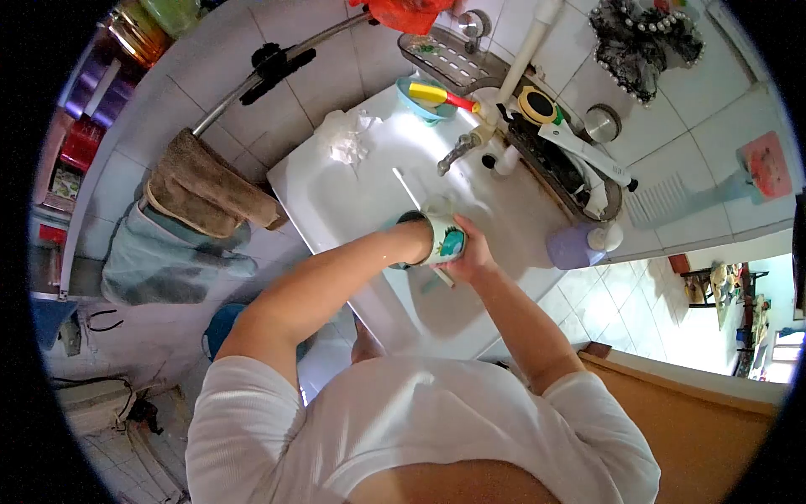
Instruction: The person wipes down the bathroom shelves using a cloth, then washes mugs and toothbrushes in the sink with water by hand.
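Over the sink basin, my right hand (474, 252) is wrapped round a white cup (447, 242) with a green and blue picture on its side. The cup lies tipped sideways. My left hand (413, 241) reaches into the cup's mouth, so its fingers are hidden inside. Behind the cup a thin white stick (407, 186) slants across the basin; its kind is unclear. Something dark and round (406, 220) shows partly behind my left wrist.
The white sink (336, 210) has a metal faucet (457, 154) at its back. Around it are crumpled white tissue (346, 137), a light blue bowl (420, 102) with a yellow-and-red-handled tool, a purple bottle (575, 246) and a toothpaste tube (585, 153). Towels (206, 185) hang at left.
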The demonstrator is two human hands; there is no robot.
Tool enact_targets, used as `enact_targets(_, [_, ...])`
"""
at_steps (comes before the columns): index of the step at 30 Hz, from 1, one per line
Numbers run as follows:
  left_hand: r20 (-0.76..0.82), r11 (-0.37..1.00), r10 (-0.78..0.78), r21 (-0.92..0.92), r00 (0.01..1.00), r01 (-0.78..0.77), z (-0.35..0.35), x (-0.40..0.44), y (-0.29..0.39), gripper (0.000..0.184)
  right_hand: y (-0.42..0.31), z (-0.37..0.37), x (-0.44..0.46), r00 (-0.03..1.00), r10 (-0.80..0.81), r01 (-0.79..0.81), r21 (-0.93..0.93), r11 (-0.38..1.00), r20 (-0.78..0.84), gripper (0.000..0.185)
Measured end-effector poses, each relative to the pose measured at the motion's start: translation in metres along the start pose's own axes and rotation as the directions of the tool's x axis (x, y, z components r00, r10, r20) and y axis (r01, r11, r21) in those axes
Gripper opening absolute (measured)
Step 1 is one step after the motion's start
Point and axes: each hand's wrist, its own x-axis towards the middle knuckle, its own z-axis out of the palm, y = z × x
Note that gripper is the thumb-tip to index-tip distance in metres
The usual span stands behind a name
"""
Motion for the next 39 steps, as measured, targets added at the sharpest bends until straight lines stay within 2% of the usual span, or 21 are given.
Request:
enact_targets(1, [-0.037, 0.991, -0.034, 0.131, 0.999, 0.039, -0.002, 0.0, 0.007, 0.02, -0.002, 0.004, 0.0, 0.997, 0.025, -0.025, -0.006, 1.0, -0.076, 0.042])
enact_targets(4, [-0.004, 0.978, 0.178, 0.109, 0.984, -0.177, -0.011, -0.004, -0.001, 0.017, -0.008, 0.009, -0.006, 0.991, -0.01, 0.015, 0.039, 0.999, -0.134, 0.041])
enact_targets(5, [-0.094, 0.99, 0.116, -0.072, 0.989, -0.123, -0.013, -0.02, 0.005, 0.014, -0.006, 0.004, -0.003, 0.991, -0.003, 0.004, 0.001, 1.0, -0.132, 0.041])
enact_targets(7, [-0.09, 0.967, 0.248, 0.077, 0.965, -0.241, -0.002, -0.007, -0.012, 0.019, 0.001, -0.006, 0.004, 0.992, 0.02, -0.029, -0.074, 0.997, -0.128, 0.04])
enact_targets(9, [-0.207, 0.911, 0.342, 0.314, 0.916, -0.269, 0.013, -0.006, -0.032, 0.027, 0.005, -0.004, 0.003, 0.981, -0.1, 0.08, -0.119, 0.99, -0.167, 0.041])
enact_targets(13, [-0.211, 0.901, 0.371, 0.316, 0.904, -0.296, 0.024, 0.009, -0.045, 0.023, 0.005, -0.002, 0.007, 0.977, -0.19, 0.177, -0.121, 0.977, -0.102, 0.042])
enact_targets(15, [-0.128, 0.898, 0.367, 0.306, 0.921, -0.316, 0.009, -0.02, -0.031, 0.023, 0.024, -0.047, 0.041, 0.87, -0.492, 0.434, -0.507, 0.745, 0.021, 0.041])
enact_targets(17, [-0.068, 0.963, 0.244, 0.13, 0.967, -0.234, -0.007, -0.041, -0.019, 0.024, 0.024, -0.044, 0.041, 0.857, -0.516, 0.446, -0.493, 0.747, -0.007, 0.041])
enact_targets(18, [-0.03, 0.982, 0.184, 0.041, 0.983, -0.182, -0.01, -0.046, -0.017, 0.025, 0.011, -0.004, 0.015, 0.913, -0.392, 0.346, -0.289, 0.893, -0.116, 0.041])
enact_targets(19, [-0.086, 0.975, 0.22, 0.055, 0.972, -0.216, -0.007, -0.045, -0.02, 0.026, 0.004, 0.019, 0.0, 0.952, -0.239, 0.232, -0.057, 0.971, -0.191, 0.041])
enact_targets(21, [-0.193, 0.956, 0.293, 0.09, 0.936, -0.28, -0.003, -0.043, -0.021, 0.028, 0.001, 0.021, 0.0, 0.971, -0.187, 0.189, 0.001, 0.982, -0.151, 0.042])
enact_targets(24, [-0.09, 0.95, 0.199, 0.262, 0.976, -0.17, -0.009, -0.047, -0.008, 0.029, 0.002, 0.016, -0.003, 0.98, -0.129, 0.126, -0.029, 0.992, -0.151, 0.041])
enact_targets(27, [-0.233, 0.974, 0.151, 0.2, 0.961, -0.105, 0.011, -0.042, -0.015, 0.03, 0.006, 0.015, -0.002, 0.959, -0.19, 0.165, -0.13, 0.978, -0.212, 0.04])
enact_targets(28, [-0.18, 0.967, 0.142, 0.237, 0.973, -0.098, 0.017, -0.033, -0.026, 0.03, 0.008, 0.016, -0.002, 0.946, -0.226, 0.19, -0.167, 0.968, -0.234, 0.04])
enact_targets(30, [-0.074, 0.947, 0.112, 0.31, 0.991, -0.084, 0.025, -0.013, -0.052, 0.03, 0.013, 0.002, 0.005, 0.948, -0.259, 0.249, -0.076, 0.965, -0.183, 0.039])
enact_targets(31, [0.049, 0.937, 0.094, 0.334, 0.994, -0.105, 0.024, -0.01, -0.055, 0.028, 0.014, -0.003, 0.006, 0.947, -0.278, 0.277, -0.03, 0.96, -0.16, 0.039])
enact_targets(34, [-0.148, 0.979, 0.206, 0.032, 0.967, -0.204, 0.031, 0.0, -0.084, 0.032, 0.01, -0.01, 0.005, 0.944, -0.319, 0.308, -0.129, 0.943, -0.081, 0.042])
enact_targets(35, [-0.083, 0.941, -0.148, -0.32, 0.986, 0.115, -0.003, -0.045, -0.02, 0.032, 0.009, -0.014, 0.009, 0.932, -0.353, 0.339, -0.145, 0.93, -0.086, 0.044])
enact_targets(37, [-0.329, 0.726, -0.039, -0.658, 0.944, -0.2, 0.012, -0.038, -0.051, 0.031, 0.006, -0.024, 0.02, 0.905, -0.416, 0.395, -0.185, 0.9, -0.092, 0.046])
enact_targets(38, [-0.457, 0.553, -0.028, -0.748, 0.889, -0.367, 0.024, -0.033, -0.074, 0.031, 0.002, -0.013, 0.014, 0.87, -0.487, 0.419, -0.403, 0.814, -0.079, 0.047])
enact_targets(39, [-0.565, 0.338, -0.206, -0.808, 0.799, -0.483, 0.043, -0.028, -0.097, 0.033, -0.005, 0.011, 0.001, 0.833, -0.551, 0.418, -0.597, 0.684, -0.047, 0.049])
